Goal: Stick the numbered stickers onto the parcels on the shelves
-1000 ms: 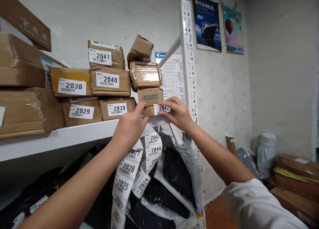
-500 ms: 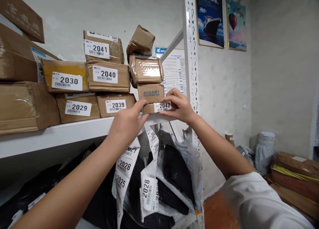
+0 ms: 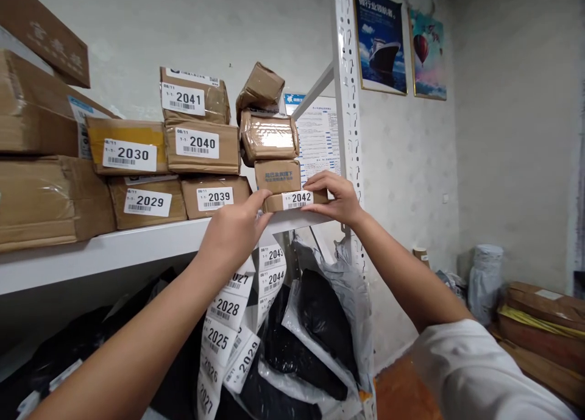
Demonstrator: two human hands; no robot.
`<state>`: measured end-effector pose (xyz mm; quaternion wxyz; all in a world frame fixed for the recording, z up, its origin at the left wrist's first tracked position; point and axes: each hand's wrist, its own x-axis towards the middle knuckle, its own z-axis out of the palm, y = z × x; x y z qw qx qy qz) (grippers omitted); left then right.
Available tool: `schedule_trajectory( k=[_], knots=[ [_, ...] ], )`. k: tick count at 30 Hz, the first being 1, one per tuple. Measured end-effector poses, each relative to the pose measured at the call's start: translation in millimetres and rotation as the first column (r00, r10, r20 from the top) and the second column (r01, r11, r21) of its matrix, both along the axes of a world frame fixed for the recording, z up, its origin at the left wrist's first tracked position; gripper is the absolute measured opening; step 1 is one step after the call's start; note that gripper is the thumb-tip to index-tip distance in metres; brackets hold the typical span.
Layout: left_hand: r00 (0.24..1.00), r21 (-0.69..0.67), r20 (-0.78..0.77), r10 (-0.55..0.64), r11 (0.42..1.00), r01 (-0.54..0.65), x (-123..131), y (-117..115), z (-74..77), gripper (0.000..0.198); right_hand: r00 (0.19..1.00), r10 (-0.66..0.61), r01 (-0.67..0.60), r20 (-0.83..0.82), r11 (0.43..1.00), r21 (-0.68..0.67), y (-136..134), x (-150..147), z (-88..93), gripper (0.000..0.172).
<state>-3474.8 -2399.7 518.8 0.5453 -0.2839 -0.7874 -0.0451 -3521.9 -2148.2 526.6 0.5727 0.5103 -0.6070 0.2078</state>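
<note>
On the shelf (image 3: 137, 244), left hand (image 3: 233, 228), right hand (image 3: 336, 199) gripping one flat box (image 3: 296, 200), three parcels (image 3: 269, 136) atop

1. This is looking like a parcel storeroom; taped cartons (image 3: 228, 158) wearing numbered barcode labels (image 3: 197, 143) are crowding a white steel shelf (image 3: 137, 244);
2. black mailer bags (image 3: 320, 322) are lying beneath; more boxes (image 3: 539, 310) are lying on the floor.

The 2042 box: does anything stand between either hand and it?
Nothing visible does. The left hand touches the left end of the 2042 box, the right hand its right end. The label strip hangs from the left hand.
</note>
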Motion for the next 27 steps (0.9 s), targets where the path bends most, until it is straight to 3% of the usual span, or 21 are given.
schedule_trajectory(
  k=[3,8,10,12,14,16,17,19,21,22,24,27],
  knots=[
    [1.0,0.039,0.018,0.026,0.999,-0.027,-1,0,0.7,0.038,0.996,-0.001,0.0,0.093,1.0,0.008,-6,0,-1.6,0.033],
    [1.0,0.13,0.006,0.016,0.991,-0.017,8,-8,-7.4,0.052,0.972,-0.128,0.096,0.197,0.981,0.167,-12,4,4.6,0.031],
    [0.992,0.136,-0.046,-0.116,0.983,0.121,16,-17,-17.4,0.045,0.965,-0.17,0.135,0.198,0.975,0.178,-11,11,3.2,0.037],
    [0.947,0.141,-0.074,-0.313,0.937,0.321,25,-27,-30.8,0.031,0.976,-0.166,0.155,0.142,0.984,0.085,-13,24,-5.6,0.045],
    [0.871,0.173,-0.063,-0.486,0.855,0.49,31,-34,-46.3,0.022,0.99,-0.076,0.081,0.121,0.996,-0.042,-19,43,-23.6,0.05],
    [0.802,0.239,-0.065,-0.594,0.771,0.59,32,-37,-61.8,0.019,0.947,0.094,-0.081,0.307,0.995,-0.054,-33,65,-48.7,0.051],
    [0.776,0.279,-0.081,-0.625,0.733,0.62,32,-37,-68.9,0.018,0.851,0.172,-0.188,0.496,0.982,-0.017,-42,75,-62.4,0.052],
    [0.755,0.388,-0.146,-0.64,0.665,0.639,29,-32,-80.7,0.014,0.513,0.272,-0.388,0.814,0.919,-0.063,-62,88,-88.3,0.057],
    [0.774,0.504,-0.167,-0.611,0.622,0.6,26,-28,-88.8,0.009,0.215,0.385,-0.47,0.897,0.846,-0.251,-79,92,-107.8,0.06],
    [0.789,0.552,-0.128,-0.601,0.618,0.56,23,-27,-91.6,0.007,0.149,0.463,-0.461,0.874,0.815,-0.353,-84,91,-114.1,0.059],
    [0.785,0.616,0.057,-0.617,0.641,0.459,18,-30,-95.7,0.013,0.186,0.599,-0.389,0.779,0.773,-0.502,-88,86,-120.0,0.047],
    [0.661,0.651,0.36,-0.658,0.685,0.328,10,-44,-100.3,0.026,0.427,0.636,-0.241,0.642,0.765,-0.597,-82,74,-118.0,0.022]
  ],
)
